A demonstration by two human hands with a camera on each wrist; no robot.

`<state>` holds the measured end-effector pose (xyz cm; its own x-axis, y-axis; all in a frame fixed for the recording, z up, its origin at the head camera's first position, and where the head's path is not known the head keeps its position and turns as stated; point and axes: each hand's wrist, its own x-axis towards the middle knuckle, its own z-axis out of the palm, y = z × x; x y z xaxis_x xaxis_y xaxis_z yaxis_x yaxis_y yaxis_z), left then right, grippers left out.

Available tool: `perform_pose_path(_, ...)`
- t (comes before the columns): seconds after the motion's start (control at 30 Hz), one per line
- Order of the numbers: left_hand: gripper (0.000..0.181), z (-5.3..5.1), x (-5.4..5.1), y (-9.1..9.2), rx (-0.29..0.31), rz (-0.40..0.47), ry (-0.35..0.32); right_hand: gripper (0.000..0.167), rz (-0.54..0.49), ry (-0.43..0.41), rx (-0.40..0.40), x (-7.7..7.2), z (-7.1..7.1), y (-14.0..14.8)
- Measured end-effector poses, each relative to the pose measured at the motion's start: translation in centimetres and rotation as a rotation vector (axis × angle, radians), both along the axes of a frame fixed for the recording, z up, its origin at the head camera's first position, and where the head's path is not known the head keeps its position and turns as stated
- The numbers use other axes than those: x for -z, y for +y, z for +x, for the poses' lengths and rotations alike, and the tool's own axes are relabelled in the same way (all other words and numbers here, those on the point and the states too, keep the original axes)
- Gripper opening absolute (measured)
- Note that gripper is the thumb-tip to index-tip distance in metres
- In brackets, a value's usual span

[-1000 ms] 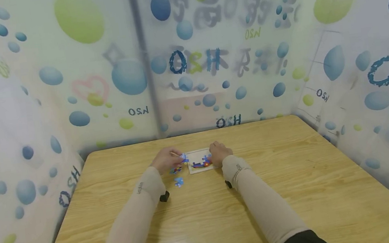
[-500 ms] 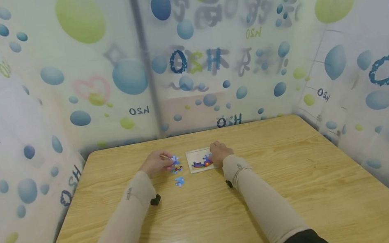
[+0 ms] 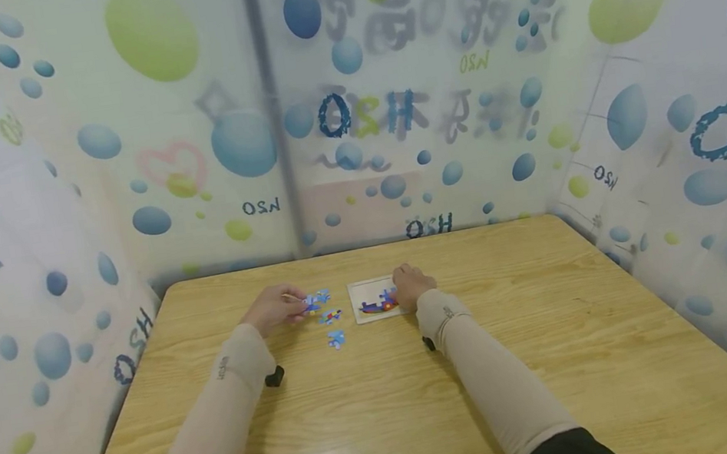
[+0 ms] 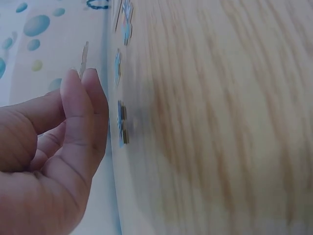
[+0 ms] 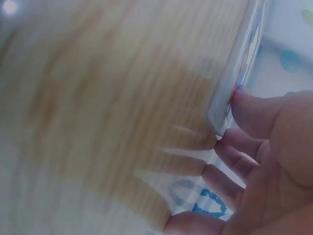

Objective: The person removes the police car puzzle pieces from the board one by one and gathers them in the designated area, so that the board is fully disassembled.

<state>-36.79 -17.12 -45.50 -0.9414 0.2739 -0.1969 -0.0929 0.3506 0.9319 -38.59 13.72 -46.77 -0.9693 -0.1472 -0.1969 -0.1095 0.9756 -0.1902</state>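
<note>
A: Hands first. What have you got?

B: Left hand (image 3: 275, 306): fingertips pinching one jigsaw piece (image 4: 84, 56), raised off the wooden table (image 3: 374, 404), edge-on to the wrist camera, so print unreadable there. Right hand (image 3: 412, 287): at the right side of the puzzle tray (image 3: 362, 294), thumb on the rim, fingers bent at the edge.

A: Tray's state?

B: Flat on the table, between the hands. A partly joined strip, blue with red and yellow (image 3: 378, 306), along its near side; bare backing behind. Right end hidden by the hand.

A: Loose stock?

B: Left of the tray: far blue piece (image 3: 323, 295), multicoloured piece (image 3: 332, 316), near blue piece (image 3: 336, 339).

A: Risks?

B: Thin piece, small grip; I'd expect a slip if the pinch loosens. Lowered carelessly, the left hand could knock its neighbours. Should the right thumb push sideways, the tray might skid and the joined strip come apart.
</note>
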Motion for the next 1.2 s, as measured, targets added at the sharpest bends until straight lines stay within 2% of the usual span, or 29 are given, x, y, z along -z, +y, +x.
perform_pose_path(0.2,0.025,0.0,-0.2,-0.8,0.007,-0.033,-0.013,0.055,0.006,-0.004,0.000,0.0,-0.2,0.0)
perform_pose_path(0.43,0.028,0.7,-0.2,-1.4,-0.011,-0.089,-0.017,0.051,-0.008,-0.003,-0.003,0.5,-0.3,0.2)
perform_pose_path(0.63,0.027,0.8,0.4,-1.4,-0.043,-0.111,-0.025,0.048,-0.008,0.004,-0.002,0.9,-0.3,0.3)
perform_pose_path(0.83,0.023,0.9,0.1,-1.1,-0.049,-0.132,-0.037,0.045,-0.015,0.004,0.001,0.8,-0.4,0.2)
perform_pose_path(1.07,0.020,1.0,-0.1,-1.0,-0.038,-0.217,-0.007,0.045,-0.011,0.005,-0.001,0.4,-0.4,0.2)
perform_pose_path(1.2,0.012,0.9,-0.1,-0.9,-0.051,-0.266,0.015,0.048,-0.015,-0.005,0.000,0.3,-0.4,0.1)
